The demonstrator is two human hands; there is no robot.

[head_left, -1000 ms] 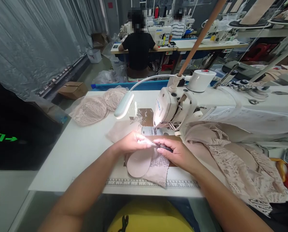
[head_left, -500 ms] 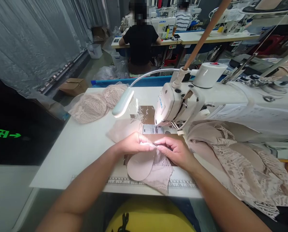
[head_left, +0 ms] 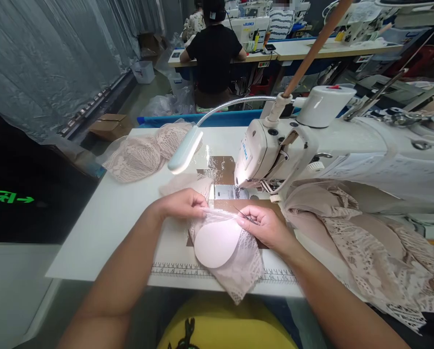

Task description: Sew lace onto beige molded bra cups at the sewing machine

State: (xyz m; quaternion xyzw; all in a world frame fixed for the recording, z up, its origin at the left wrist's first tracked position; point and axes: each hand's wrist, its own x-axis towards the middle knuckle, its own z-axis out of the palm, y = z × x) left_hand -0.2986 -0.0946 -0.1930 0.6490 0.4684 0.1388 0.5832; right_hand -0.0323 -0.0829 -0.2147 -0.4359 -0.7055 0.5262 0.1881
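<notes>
My left hand [head_left: 185, 203] pinches the upper left edge of a pale pink lace bra piece [head_left: 244, 261], whose smooth rounded cup pad [head_left: 217, 244] faces up. On the other side, my right hand [head_left: 264, 224] grips the upper right edge between thumb and fingers. A thin, dark, pointed metal tool [head_left: 246, 216] also sits in that hand; its exact kind is unclear. Stretched between both hands, the top edge runs roughly level, and the lower lace tip hangs over the table's front edge. Just behind stands the sewing machine [head_left: 255, 155], its needle area apart from the fabric.
Lace cups [head_left: 140, 157] lie at the table's back left, under a lamp [head_left: 185, 150] on a bent neck. More lace pieces [head_left: 377, 237] are heaped at the right. A printed ruler [head_left: 176, 271] runs along the front edge. A person [head_left: 215, 53] sits at another table ahead.
My left hand has moved left, away from the right hand, drawing the top edge of the lace piece out straight. The cup pad shows more fully. The view has shifted slightly.
</notes>
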